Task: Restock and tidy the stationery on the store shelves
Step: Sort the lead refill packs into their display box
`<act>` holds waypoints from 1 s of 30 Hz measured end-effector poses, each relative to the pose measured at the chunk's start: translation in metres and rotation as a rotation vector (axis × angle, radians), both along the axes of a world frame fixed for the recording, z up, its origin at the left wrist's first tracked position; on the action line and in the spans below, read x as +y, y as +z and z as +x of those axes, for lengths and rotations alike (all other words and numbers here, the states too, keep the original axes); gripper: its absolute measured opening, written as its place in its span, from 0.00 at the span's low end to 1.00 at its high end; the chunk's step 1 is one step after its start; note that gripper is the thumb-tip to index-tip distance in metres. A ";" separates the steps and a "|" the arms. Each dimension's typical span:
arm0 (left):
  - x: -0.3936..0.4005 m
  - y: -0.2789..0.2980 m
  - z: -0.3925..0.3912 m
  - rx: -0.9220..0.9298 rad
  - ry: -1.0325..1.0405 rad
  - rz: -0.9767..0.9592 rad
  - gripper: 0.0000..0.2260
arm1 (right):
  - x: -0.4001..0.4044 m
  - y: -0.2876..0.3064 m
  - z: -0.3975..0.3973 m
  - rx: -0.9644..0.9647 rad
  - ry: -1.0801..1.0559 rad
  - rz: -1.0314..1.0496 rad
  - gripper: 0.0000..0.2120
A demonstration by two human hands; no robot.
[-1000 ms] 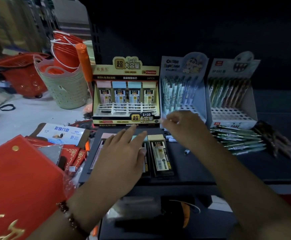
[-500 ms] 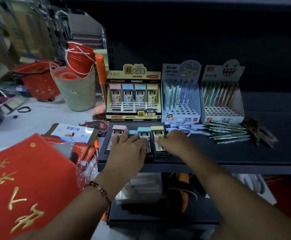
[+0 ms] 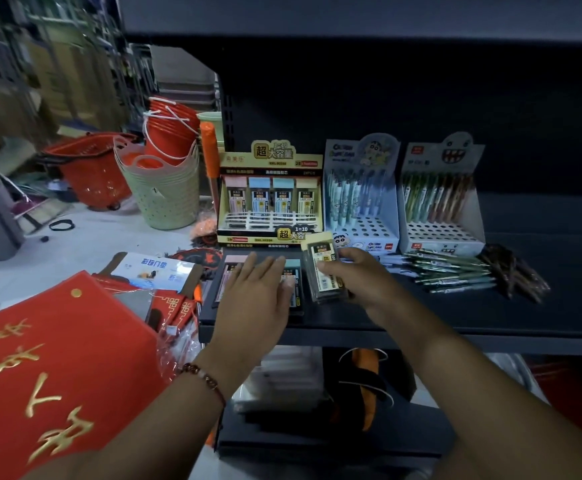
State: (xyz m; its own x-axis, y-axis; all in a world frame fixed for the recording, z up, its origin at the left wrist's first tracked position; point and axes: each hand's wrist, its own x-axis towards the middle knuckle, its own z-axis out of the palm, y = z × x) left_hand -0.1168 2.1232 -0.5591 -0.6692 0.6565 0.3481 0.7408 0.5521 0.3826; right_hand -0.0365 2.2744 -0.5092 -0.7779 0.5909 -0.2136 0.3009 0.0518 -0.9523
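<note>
Stock in your hands comes first: your right hand [image 3: 353, 275] pinches a yellow-topped stack of lead-refill cases [image 3: 324, 268] by its side, tilted up off the shelf [image 3: 421, 317], likely so it can go into the yellow display box [image 3: 270, 199] just behind. Your left hand [image 3: 256, 296] lies spread and flat on the remaining cases [image 3: 291, 278], pink and teal tops showing, probably to keep that row from sliding. Loose pens [image 3: 452, 271] lie heaped in front of the two pen display boxes [image 3: 400, 192], still unsorted. A red bag [image 3: 57, 368] sits at your left.
</note>
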 end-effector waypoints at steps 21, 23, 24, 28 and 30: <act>0.012 0.036 0.026 -1.443 -0.139 0.872 0.21 | -0.017 0.030 0.010 0.098 0.306 0.320 0.40; 0.014 0.033 0.024 -1.422 -0.120 0.841 0.27 | -0.012 0.029 0.009 0.119 0.336 0.306 0.39; 0.015 0.030 0.023 -1.400 -0.117 0.832 0.28 | -0.010 0.028 0.007 0.124 0.327 0.313 0.36; 0.018 0.028 0.016 -1.181 -0.070 0.784 0.13 | 0.006 0.023 0.000 0.175 0.224 0.323 0.16; 0.017 0.029 0.011 -1.160 -0.084 0.767 0.11 | 0.015 0.019 -0.001 0.201 0.189 0.245 0.12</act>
